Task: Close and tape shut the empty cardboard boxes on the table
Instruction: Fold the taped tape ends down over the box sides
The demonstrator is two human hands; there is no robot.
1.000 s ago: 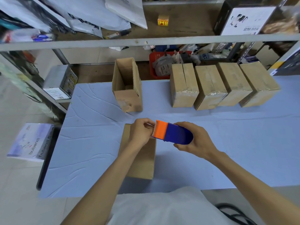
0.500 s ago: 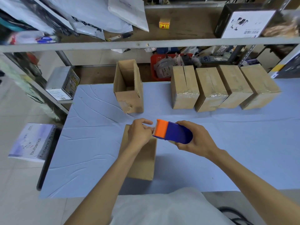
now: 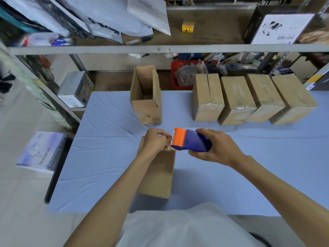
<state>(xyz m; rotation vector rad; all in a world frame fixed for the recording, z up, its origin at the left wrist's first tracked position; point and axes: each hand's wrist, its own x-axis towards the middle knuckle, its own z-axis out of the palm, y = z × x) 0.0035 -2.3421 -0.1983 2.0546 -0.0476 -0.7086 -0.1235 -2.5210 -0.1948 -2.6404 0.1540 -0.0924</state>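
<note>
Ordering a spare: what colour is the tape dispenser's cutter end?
Orange cutter end, blue body; clearest in the head view.

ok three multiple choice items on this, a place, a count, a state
1. Where is the open box? A) left of the row of closed boxes B) on the shelf C) on the floor
2. How many boxes form that row? A) two B) four C) six
3. What is the right hand doing? A) resting flat B) gripping the tape dispenser C) lifting a lid
1 A, it stands on the table beside them; 2 B, four sit side by side; 3 B, fingers curl round it.
</note>
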